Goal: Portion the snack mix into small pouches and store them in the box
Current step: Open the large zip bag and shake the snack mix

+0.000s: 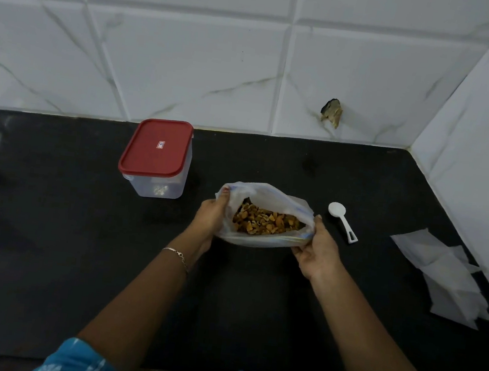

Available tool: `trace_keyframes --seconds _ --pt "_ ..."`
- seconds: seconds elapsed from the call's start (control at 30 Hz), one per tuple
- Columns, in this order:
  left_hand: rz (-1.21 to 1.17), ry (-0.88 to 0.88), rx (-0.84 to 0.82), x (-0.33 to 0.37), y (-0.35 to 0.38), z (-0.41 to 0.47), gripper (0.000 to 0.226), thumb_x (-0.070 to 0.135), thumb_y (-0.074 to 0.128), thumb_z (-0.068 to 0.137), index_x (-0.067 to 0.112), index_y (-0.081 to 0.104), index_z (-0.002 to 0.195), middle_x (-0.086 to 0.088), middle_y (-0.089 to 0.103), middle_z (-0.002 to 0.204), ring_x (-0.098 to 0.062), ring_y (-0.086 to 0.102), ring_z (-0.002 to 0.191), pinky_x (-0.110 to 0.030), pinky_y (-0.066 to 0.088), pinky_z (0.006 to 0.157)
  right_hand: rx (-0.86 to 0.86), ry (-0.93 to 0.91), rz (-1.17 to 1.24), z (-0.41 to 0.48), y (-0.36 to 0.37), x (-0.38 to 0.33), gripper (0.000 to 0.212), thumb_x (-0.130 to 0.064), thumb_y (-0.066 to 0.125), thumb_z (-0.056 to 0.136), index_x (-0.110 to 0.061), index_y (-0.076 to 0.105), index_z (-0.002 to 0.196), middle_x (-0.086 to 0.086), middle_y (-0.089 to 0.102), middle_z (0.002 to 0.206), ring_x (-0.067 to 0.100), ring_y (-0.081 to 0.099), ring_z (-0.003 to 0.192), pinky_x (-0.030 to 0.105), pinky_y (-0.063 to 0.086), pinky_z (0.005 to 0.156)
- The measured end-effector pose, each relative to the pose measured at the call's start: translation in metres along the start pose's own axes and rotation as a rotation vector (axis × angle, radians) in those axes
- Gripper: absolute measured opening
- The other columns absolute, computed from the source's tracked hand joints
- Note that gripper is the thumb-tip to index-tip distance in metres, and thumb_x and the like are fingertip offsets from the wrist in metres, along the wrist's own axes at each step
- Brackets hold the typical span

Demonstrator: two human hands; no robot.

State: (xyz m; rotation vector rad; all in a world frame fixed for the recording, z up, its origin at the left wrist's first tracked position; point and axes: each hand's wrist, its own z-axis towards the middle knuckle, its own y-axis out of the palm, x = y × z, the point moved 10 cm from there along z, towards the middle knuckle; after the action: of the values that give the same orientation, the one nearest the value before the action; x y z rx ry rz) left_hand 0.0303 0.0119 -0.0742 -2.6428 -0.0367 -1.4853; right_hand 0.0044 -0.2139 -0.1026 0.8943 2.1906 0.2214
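Snack bag [264,218] — between left hand [210,216] and right hand [318,251]

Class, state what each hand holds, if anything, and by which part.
Both hold the open plastic bag of snack mix: the left hand pinches the left edge of its mouth, the right hand the right edge.

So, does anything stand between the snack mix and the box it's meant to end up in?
Yes: the red lid sits closed on the box, left of the bag, so nothing goes in yet. Nothing else lies between them. Left hand and right hand grip the bag.
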Motion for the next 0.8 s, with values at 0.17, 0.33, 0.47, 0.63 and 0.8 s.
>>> trace_keyframes --seconds 0.17,0.33,0.47,0.63,0.8 --pt "0.111 0.177 0.020 0.015 0.002 -0.006 0.046 0.050 0.040 0.098 0.019 0.051 0.132 -0.005 0.057 0.127 -0.022 0.054 0.116 -0.043 0.046 0.099 0.075 -0.259 -0.398 -0.007 -0.010 -0.023 0.036 -0.044 0.044 0.100 -0.020 0.052 0.125 0.004 0.060 0.116 0.021 0.059 0.107 0.036 0.050 0.088" --pt "0.176 0.245 0.075 0.014 0.000 -0.007 0.026 0.045 0.042 0.099 0.023 0.053 0.109 -0.005 0.061 0.109 -0.011 0.058 0.091 -0.030 0.048 0.075 -0.126 -1.187 -1.086 -0.069 0.038 -0.055 0.023 -0.032 0.057 0.093 -0.030 0.062 0.115 -0.003 0.035 0.140 0.014 0.033 0.131 0.038 0.036 0.104" --pt "0.181 0.509 0.192 0.042 -0.010 -0.016 0.043 0.026 0.056 0.095 0.027 0.035 0.133 -0.006 0.054 0.119 -0.014 0.058 0.102 -0.028 0.051 0.080 -0.233 -1.223 -1.639 -0.055 0.065 -0.036 0.013 -0.031 0.064 0.088 -0.035 0.072 0.097 -0.005 0.021 0.155 0.023 0.010 0.144 0.054 0.018 0.111" --pt "0.497 0.799 -0.057 0.072 0.011 -0.029 0.039 0.010 0.060 0.091 0.045 0.060 0.106 0.001 0.039 0.142 -0.013 0.036 0.134 -0.035 0.042 0.104 -0.065 -1.199 -1.846 -0.040 0.071 -0.063 0.045 -0.022 0.072 0.080 -0.036 0.062 0.122 0.005 0.015 0.159 0.030 0.011 0.143 0.057 0.025 0.110" --pt "0.744 0.672 -0.220 0.071 0.023 -0.023 0.030 0.016 0.071 0.084 0.040 0.068 0.101 0.004 0.034 0.144 -0.015 0.034 0.133 -0.041 0.041 0.108 -0.025 -0.996 -2.061 -0.019 0.072 -0.069 0.093 -0.039 0.082 0.066 -0.030 0.030 0.143 0.009 -0.005 0.159 0.033 0.004 0.144 0.056 0.023 0.111"
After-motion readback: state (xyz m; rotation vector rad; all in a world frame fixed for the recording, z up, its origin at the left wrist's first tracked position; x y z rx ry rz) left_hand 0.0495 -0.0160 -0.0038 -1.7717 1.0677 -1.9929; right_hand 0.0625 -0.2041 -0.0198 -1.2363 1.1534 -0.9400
